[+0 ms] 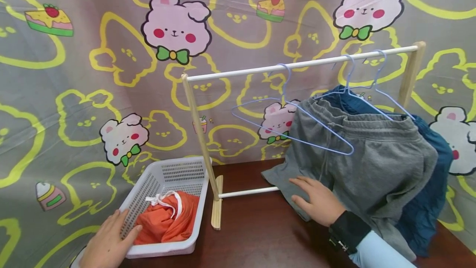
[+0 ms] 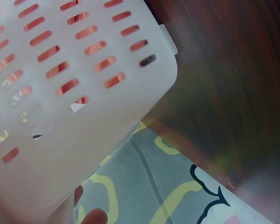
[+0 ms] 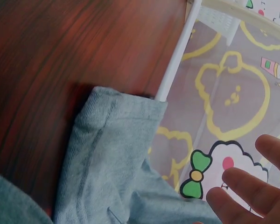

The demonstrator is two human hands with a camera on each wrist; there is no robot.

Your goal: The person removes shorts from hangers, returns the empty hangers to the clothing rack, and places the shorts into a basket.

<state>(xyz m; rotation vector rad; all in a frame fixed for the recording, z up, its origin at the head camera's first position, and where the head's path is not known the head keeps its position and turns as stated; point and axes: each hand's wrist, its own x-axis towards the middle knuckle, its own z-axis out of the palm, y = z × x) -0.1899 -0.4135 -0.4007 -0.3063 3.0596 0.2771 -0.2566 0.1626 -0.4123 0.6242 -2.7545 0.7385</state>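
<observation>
My left hand (image 1: 108, 239) is at the left rim of a light grey plastic basket (image 1: 163, 250), fingers extended and thumb over the edge. Inside lies a crumpled orange garment (image 1: 187, 218) with a white drawstring. In the left wrist view, fingertips (image 2: 95, 217) show beside the slotted basket wall (image 2: 98, 140). My right hand (image 1: 320, 202), fingers spread and holding nothing, is in front of grey drawstring shorts (image 1: 383, 156) on a hanger. A leg of those shorts (image 3: 116, 144) hangs beside the hand in the right wrist view.
A rack with a white rail (image 1: 238, 72) and wooden posts (image 1: 198, 127) stands on the dark red-brown table (image 1: 253, 235). A bare lilac hanger (image 1: 289, 73) hangs left of the shorts, and a blue garment (image 1: 444, 156) hangs behind them. A cartoon-print curtain (image 1: 122, 32) forms the backdrop.
</observation>
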